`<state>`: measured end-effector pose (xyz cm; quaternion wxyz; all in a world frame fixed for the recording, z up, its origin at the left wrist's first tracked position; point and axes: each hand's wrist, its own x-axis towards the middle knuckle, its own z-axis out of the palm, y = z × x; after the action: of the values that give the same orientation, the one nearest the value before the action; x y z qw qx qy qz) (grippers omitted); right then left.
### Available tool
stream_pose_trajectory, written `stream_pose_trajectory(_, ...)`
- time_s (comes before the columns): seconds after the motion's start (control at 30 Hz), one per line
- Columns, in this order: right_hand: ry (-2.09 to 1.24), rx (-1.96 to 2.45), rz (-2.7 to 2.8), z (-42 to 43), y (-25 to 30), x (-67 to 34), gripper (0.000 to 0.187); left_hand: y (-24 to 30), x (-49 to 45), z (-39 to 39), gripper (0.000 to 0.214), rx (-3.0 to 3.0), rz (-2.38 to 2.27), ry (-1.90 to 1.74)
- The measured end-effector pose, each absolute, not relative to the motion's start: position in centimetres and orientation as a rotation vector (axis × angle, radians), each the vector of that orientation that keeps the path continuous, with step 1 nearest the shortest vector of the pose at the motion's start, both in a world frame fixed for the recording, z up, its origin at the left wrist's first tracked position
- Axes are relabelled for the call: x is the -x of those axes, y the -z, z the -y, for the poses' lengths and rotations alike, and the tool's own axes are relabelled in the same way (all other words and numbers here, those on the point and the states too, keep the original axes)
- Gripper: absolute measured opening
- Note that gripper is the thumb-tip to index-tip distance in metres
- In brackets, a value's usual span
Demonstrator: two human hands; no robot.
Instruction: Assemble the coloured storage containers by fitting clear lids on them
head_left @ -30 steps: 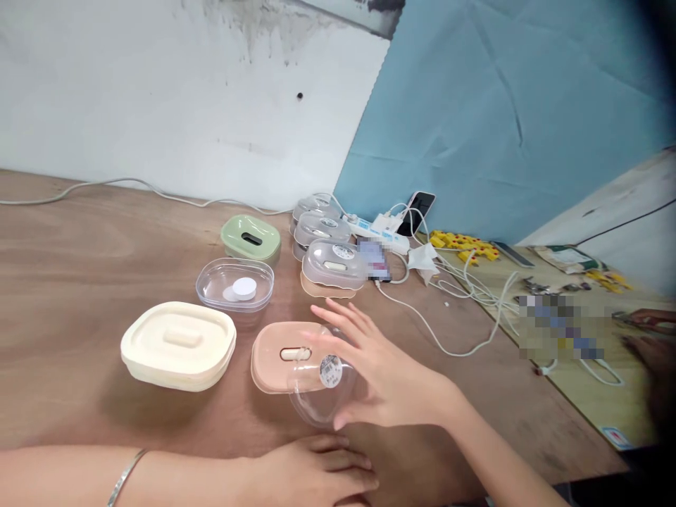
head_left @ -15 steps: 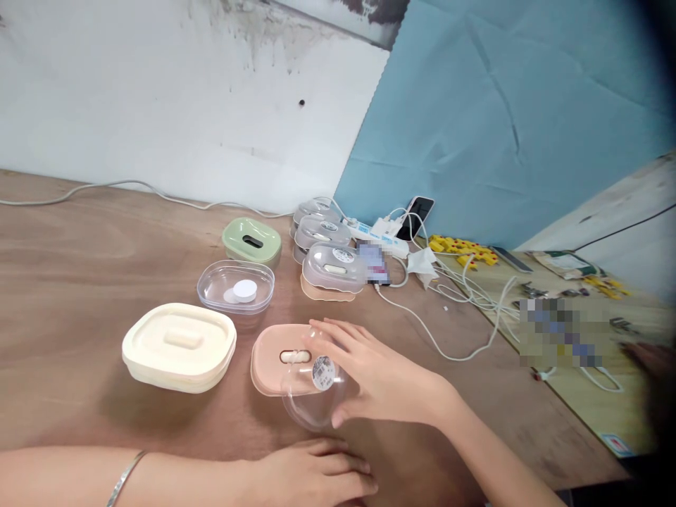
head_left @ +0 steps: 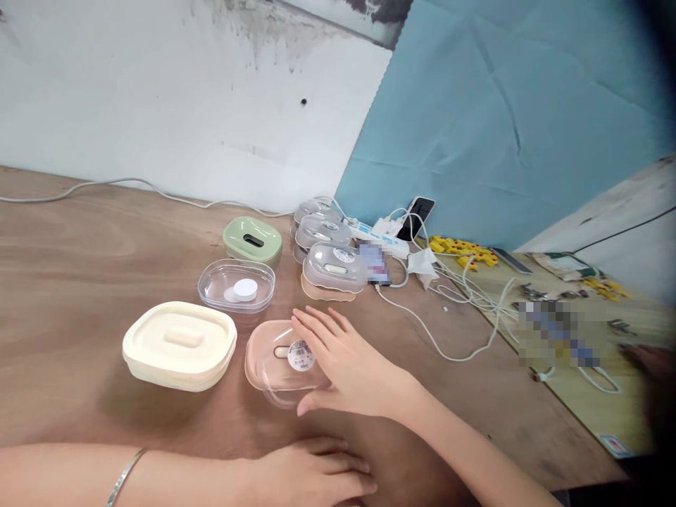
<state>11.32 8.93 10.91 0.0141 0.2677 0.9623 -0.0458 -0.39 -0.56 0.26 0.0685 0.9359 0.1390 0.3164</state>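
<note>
My right hand [head_left: 343, 370] grips a clear plastic cover [head_left: 282, 400] with a round white label, thumb at the near side and fingers at the far side. Tilted slightly, the cover overlaps the pink oval box [head_left: 264, 336], whose top has a slot with something white in it. On the tabletop nearest me lies my left hand [head_left: 317, 473], fingers loosely extended, holding nothing. A cream lidded box [head_left: 179, 345] stands left of the pink one. Behind them is a clear tray [head_left: 211, 289] holding a white disc [head_left: 245, 289].
A green slotted box [head_left: 252, 239] stands farther back. Several clear-covered boxes [head_left: 334, 266] line up toward the wall. To the right are a power strip [head_left: 391, 241], a phone [head_left: 418, 217], tangled white cables [head_left: 475, 303] and yellow pieces [head_left: 465, 248].
My right hand has moved left and slightly up with the clear cover, which now overlaps more of the pink box. The left hand stays put.
</note>
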Motion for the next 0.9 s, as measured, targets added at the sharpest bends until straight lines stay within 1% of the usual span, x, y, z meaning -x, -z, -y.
stream_pose_trajectory(0.1, 0.147, -0.791, -3.063, -9.1, -10.6, -10.5, 0.096, -0.5, 0.6, 0.6, 0.031, -2.837, -0.419, -0.801)
stream_pose_trajectory(0.2, 0.15, -0.824, -3.089, -9.3, -10.5, -9.7, 0.089, -0.6, 0.6, 0.6, 0.032, -2.836, -0.446, -0.807)
stream_pose_trajectory(0.33, 0.135, -0.889, -3.118, -9.5, -10.3, -8.8, 0.086, -0.7, 0.6, 0.5, 0.032, -2.846, -0.423, -0.913)
stream_pose_trajectory(0.5, 0.153, -0.95, -3.12, -9.5, -10.1, -7.9, 0.084, -1.0, 0.7, 0.5, 0.031, -2.885, -0.392, -0.848)
stream_pose_trajectory(0.7, 0.186, -0.976, -3.096, -9.8, -9.4, -6.6, 0.082, -0.4, 0.5, 0.4, 0.034, -2.809, -0.442, -0.911)
stream_pose_trajectory(0.77, 0.189, -0.988, -3.102, -10.0, -8.9, -6.2, 0.085, -0.3, 0.5, 0.4, 0.034, -2.778, -0.435, -0.87)
stream_pose_trajectory(0.9, 0.243, -1.031, -3.083, -10.2, -8.0, -6.0, 0.105, -0.7, 0.7, 0.3, 0.032, -2.76, -0.396, -0.771)
